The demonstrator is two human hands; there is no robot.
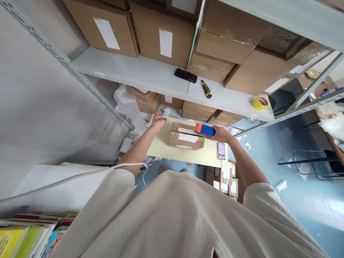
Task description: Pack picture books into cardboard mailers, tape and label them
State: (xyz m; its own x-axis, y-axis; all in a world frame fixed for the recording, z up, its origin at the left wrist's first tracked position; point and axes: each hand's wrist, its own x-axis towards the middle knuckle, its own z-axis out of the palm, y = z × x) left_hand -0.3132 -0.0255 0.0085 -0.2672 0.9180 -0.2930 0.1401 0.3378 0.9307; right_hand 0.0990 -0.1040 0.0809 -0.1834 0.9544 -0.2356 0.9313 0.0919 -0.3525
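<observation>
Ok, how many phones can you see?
2: a black phone on the shelf beside the cutter, and a lit phone on the yellow tabletop near the right hand. More may be hidden.

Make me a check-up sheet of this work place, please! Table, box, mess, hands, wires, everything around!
Surface: pale yellow tabletop, by a pale shelf.
Job's things: labelled cardboard box; blue-and-orange tape dispenser at its right end, contact unclear.
Clutter: lit phone on the tabletop; black phone, cutter, yellow tape roll on the shelf; paper scrap on the blue floor.
Hands: right hand grips the dispenser; left hand at the tabletop's far left corner, grip unclear.
Cables: thick white cable at left.
Surroundings: shelved cartons; books lower left.
</observation>
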